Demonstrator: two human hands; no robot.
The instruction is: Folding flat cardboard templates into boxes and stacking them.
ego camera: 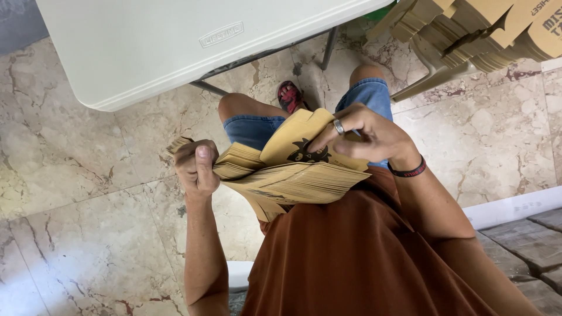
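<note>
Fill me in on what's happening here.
A seated person holds a thick stack of flat brown paper bags over their lap. The left hand grips one end of the stack, while the right hand, with a ring on one finger, lifts the top bag. A white folding table stands ahead, and more flat cardboard pieces are piled on a chair to the right.

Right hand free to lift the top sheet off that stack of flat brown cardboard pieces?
Probably yes: the right hand already has fingers on the raised top sheet, nothing lies over it, and the left hand clamps the stack of flat brown cardboard pieces.
</note>
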